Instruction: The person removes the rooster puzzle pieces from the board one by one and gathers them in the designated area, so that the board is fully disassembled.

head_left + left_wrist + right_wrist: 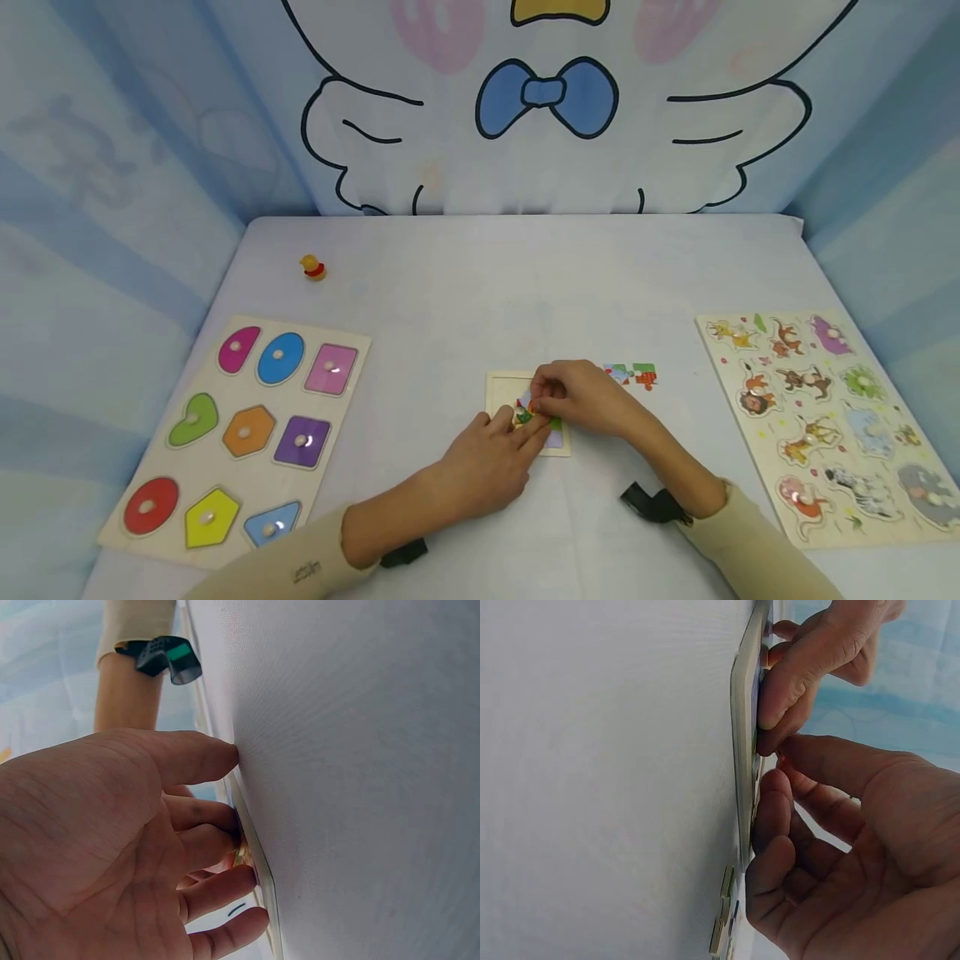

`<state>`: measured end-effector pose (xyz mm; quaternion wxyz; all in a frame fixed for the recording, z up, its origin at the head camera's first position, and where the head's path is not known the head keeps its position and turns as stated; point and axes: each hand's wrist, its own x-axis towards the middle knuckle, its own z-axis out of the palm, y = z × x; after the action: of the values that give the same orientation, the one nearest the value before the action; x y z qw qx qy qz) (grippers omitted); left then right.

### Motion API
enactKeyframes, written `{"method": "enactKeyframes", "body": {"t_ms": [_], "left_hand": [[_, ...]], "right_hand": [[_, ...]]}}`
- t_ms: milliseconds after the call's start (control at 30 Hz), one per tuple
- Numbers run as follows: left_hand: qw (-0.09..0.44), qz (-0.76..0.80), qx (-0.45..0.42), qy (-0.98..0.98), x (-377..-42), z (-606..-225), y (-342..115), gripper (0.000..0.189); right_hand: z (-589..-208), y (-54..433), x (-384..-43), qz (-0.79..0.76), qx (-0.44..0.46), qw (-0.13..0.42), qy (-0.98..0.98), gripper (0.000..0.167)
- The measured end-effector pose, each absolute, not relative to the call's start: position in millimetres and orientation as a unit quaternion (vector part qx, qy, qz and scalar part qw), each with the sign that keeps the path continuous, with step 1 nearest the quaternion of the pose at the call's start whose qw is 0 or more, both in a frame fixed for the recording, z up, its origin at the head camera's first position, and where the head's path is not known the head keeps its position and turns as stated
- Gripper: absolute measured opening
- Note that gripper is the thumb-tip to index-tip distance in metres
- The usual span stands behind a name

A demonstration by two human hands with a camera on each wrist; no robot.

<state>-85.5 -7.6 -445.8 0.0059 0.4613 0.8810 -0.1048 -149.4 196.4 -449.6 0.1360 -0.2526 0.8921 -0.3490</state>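
Puzzle tray [491, 396] is set on the white worktop [420, 333], directly under both hands and partly hidden by them. The left hand [487, 462] is held fairly flat, its fingers extended and rested on the tray's contents. By the right hand [588, 400], a small colourful puzzle piece [528, 402] is pinched between thumb and curled fingers, low over the tray; most of the piece is covered by the fingertips. Loose pieces [644, 375] are placed just past the right hand, beyond the tray's right edge. A shape board [213, 467] is laid to the left, its near edge overlapped by the left sleeve [300, 554]. An animal board [832, 467] is laid to the right, and a small yellow-and-red toy [312, 267] is stood near the far left corner.
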Motion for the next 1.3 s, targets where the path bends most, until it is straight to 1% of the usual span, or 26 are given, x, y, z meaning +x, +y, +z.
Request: {"method": "enactKeyframes", "body": {"t_ms": [133,333,433,567,733,900,1000,1133,1300], "left_hand": [[0.010,-0.099,0.460,0.882,-85.4,-446.9,-8.5,0.060],[-0.014,-0.098,0.466,0.879,-85.9,-448.4,-7.7,0.061],[-0.019,-0.101,0.467,0.878,-86.4,-448.9,-6.4,0.061],[-0.010,-0.102,0.463,0.880,-86.2,-447.5,-5.6,0.061],[0.008,-0.100,0.450,0.887,-84.3,-445.3,-6.6,0.060],[0.020,-0.101,0.442,0.891,-82.7,-445.2,-9.3,0.059],[0.018,-0.101,0.445,0.890,-82.4,-446.2,-10.4,0.059],[0.019,-0.102,0.445,0.889,-82.2,-446.5,-10.6,0.059],[0.028,-0.095,0.450,0.888,-82.1,-447.1,-7.4,0.060]], "right_hand": [[-448.8,195.3,-149.3,-0.367,-0.249,0.153,0.883,0.009],[-445.9,197.9,-150.3,-0.396,-0.230,0.170,0.873,0.005],[-442.4,199.7,-150.8,-0.413,-0.218,0.165,0.869,0.004],[-431.7,206.5,-151.3,-0.435,-0.194,0.140,0.868,0.004],[-417.0,235.7,-150.8,-0.456,-0.165,0.110,0.868,0.007],[-414.1,277.2,-141.9,-0.437,-0.124,0.121,0.883,0.009],[-419.1,297.0,-133.3,-0.424,-0.091,0.139,0.890,0.010],[-432.6,311.7,-126.9,-0.421,-0.071,0.154,0.891,0.012],[-441.6,318.2,-123.5,-0.408,-0.060,0.144,0.899,0.014]]}}
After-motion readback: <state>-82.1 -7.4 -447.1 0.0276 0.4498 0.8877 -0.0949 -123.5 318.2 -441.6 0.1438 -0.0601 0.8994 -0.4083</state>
